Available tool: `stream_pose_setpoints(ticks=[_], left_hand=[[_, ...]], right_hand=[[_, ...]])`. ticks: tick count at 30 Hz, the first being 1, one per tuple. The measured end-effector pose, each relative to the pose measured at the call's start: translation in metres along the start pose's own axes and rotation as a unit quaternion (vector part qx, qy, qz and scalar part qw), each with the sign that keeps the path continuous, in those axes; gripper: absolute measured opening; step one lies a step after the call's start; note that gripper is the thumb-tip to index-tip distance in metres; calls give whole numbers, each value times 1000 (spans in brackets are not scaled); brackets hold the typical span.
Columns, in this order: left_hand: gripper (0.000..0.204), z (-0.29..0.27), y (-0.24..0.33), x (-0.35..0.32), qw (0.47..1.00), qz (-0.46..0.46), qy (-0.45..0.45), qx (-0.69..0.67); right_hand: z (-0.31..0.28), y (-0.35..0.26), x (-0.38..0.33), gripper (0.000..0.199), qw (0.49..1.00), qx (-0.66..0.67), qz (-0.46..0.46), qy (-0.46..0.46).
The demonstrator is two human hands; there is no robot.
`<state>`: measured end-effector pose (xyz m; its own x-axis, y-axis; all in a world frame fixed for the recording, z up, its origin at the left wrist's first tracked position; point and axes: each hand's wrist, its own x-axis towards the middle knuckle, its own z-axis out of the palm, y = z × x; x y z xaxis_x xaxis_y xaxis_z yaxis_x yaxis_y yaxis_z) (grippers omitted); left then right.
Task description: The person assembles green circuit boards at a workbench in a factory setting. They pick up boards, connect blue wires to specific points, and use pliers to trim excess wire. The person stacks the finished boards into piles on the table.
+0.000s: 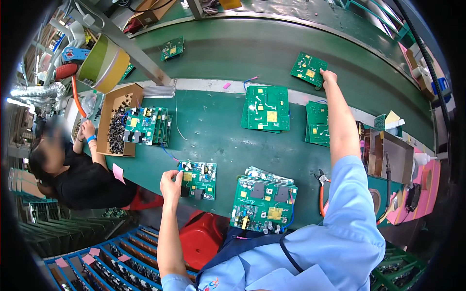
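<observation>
At the far right, over the belt, my right hand (329, 79) is closed on the near right corner of a green circuit board (307, 67), its solder side facing up. My left hand (171, 186) pinches the left edge of another circuit board (203, 180), which lies component side up with a wire at its far left corner. Right in front of me sits a stack of populated boards (263, 201). Two piles of boards lie solder side up farther off, one mid-table (267, 107) and one (316, 121) partly behind my right forearm.
On the left stand several upright boards (144, 125) and a cardboard box of small black parts (118, 128); beyond it a co-worker (73, 165) sits. Cutters (321, 189) with orange handles lie right. Another board (172, 48) rests on the belt (233, 53). A red stool (201, 242) is below.
</observation>
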<state>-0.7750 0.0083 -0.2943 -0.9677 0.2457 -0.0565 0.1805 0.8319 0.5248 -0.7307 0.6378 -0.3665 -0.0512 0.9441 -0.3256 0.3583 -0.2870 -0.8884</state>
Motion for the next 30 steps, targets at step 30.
stream_pose_setpoints(ticks=[30], left_hand=[[55, -44, 103, 12, 592, 27, -481, -646]], right_hand=[[-24, -79, -370, 29, 693, -14, -39, -719]])
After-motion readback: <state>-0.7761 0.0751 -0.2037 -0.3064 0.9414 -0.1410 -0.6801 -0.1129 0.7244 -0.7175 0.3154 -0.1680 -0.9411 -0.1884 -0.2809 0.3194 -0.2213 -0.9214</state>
